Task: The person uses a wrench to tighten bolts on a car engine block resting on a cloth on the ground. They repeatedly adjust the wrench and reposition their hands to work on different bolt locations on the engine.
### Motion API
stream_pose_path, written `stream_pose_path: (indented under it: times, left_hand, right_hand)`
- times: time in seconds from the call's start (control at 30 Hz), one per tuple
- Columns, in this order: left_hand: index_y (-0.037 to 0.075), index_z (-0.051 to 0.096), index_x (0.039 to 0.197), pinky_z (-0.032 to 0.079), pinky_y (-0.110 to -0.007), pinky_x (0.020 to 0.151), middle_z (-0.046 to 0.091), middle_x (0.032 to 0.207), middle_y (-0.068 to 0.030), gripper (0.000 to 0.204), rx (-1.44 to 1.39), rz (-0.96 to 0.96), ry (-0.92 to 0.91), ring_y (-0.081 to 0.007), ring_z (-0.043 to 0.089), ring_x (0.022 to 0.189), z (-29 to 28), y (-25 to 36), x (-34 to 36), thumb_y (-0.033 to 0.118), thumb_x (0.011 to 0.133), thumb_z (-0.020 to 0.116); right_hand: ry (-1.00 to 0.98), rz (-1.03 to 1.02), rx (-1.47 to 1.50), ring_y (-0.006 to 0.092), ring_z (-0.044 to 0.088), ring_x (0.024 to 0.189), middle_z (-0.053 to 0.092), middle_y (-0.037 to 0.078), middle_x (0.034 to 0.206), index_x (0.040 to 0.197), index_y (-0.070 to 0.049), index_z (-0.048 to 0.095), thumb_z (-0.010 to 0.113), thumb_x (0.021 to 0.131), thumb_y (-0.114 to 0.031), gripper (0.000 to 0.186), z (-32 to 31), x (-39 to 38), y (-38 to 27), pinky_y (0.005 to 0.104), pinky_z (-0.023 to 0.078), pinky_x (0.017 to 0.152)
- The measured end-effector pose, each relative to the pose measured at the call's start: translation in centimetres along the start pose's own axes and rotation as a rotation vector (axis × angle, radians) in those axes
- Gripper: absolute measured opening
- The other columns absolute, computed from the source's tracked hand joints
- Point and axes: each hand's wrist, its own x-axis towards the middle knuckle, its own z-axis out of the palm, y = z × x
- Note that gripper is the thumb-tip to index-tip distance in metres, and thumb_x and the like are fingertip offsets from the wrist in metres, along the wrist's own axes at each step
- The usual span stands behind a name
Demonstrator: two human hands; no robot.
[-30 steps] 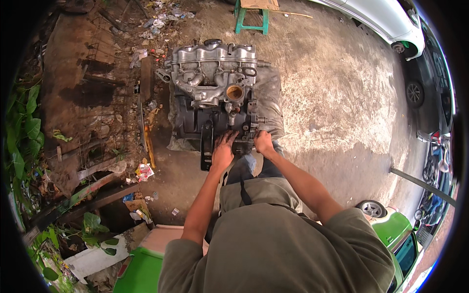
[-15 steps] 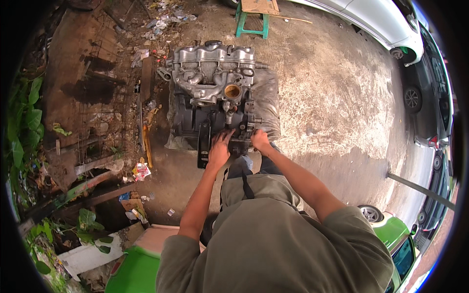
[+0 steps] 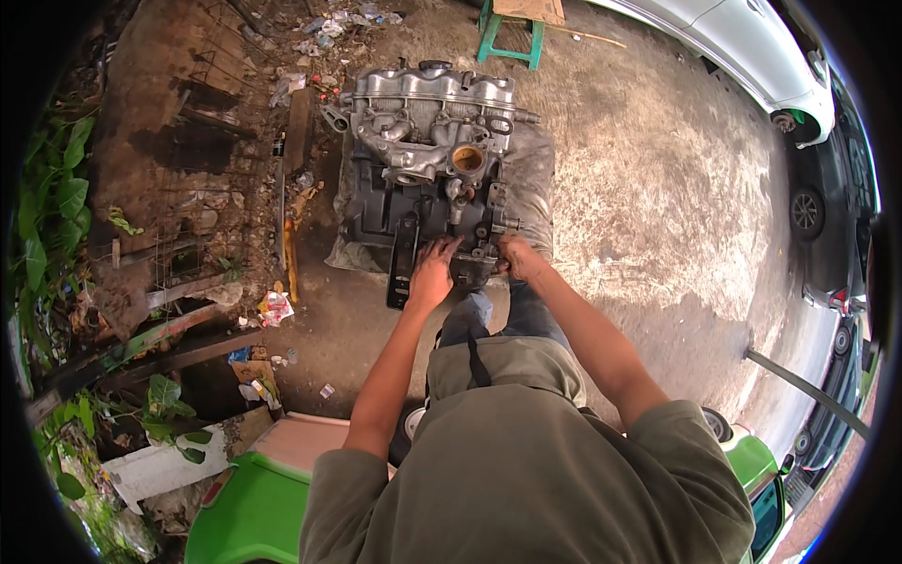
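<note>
A car engine (image 3: 432, 141) with a silver metal top and a dark block lies in front of me. My left hand (image 3: 435, 268) rests on its near side, fingers stretched out and lying on the metal. A long black bracket (image 3: 403, 261) runs just left of that hand. My right hand (image 3: 520, 258) is at the engine's near right corner, fingers curled inward against a small part there. What those fingers grip is hidden. Between the hands sits a dark metal housing (image 3: 474, 268). A round brownish opening (image 3: 467, 159) shows farther up the engine.
Beneath the engine lies a grey sheet (image 3: 536, 174). A green stool (image 3: 510, 39) with a board on top stands beyond it. Litter and planks (image 3: 299, 127) line the left. A silver car (image 3: 723, 47) and dark car (image 3: 813, 188) stand right; a green vehicle (image 3: 249, 508) is behind me.
The whole view has shifted, so the engine appears slightly higher and farther right. Both hands stay at the engine's near side, with only slight changes in the fingers.
</note>
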Motion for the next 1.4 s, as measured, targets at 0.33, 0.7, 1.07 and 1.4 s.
stream_pose_path:
  times: [0.33,0.7,1.07,1.4]
  left_hand:
    - [0.019,0.042,0.143,0.034,-0.041,0.110,0.048,0.135,-0.0112,0.079,0.036,-0.028,-0.055,-0.0307,0.043,0.128,-0.1,0.1,0.1,-0.006,0.071,0.062]
    - [0.022,0.041,0.143,0.033,-0.042,0.111,0.046,0.138,-0.0087,0.084,0.009,-0.060,-0.099,-0.0313,0.043,0.127,0.3,-0.1,0.0,-0.003,0.068,0.069]
    - [0.021,0.040,0.144,0.032,-0.041,0.112,0.049,0.135,-0.0110,0.084,0.057,-0.033,-0.039,-0.0291,0.043,0.129,0.4,0.1,-0.2,-0.006,0.069,0.066]
    - [0.020,0.038,0.145,0.031,-0.040,0.112,0.049,0.136,-0.0116,0.087,0.096,-0.083,-0.090,-0.0297,0.042,0.129,-0.2,0.8,-0.1,-0.005,0.068,0.069]
  right_hand:
    - [0.528,-0.380,-0.951,0.0285,0.067,0.071,0.065,0.024,0.081,0.086,0.010,0.059,0.067,0.072,-0.004,0.021,2.9,-3.3,1.2,0.0396,0.051,0.053]
    - [0.582,-0.350,-0.870,0.0391,0.066,0.088,0.065,0.026,0.093,0.090,0.010,0.060,0.075,0.068,-0.006,0.031,-0.1,2.0,4.9,0.0431,0.053,0.076]
    - [0.589,-0.371,-0.734,0.0290,0.067,0.070,0.067,0.024,0.081,0.080,0.013,0.061,0.071,0.071,-0.004,0.021,2.1,-1.0,3.1,0.0391,0.052,0.054]
    - [0.635,-0.387,-0.676,0.0289,0.068,0.071,0.066,0.025,0.084,0.086,0.013,0.061,0.069,0.070,-0.002,0.024,2.3,-0.1,3.8,0.0402,0.052,0.053]
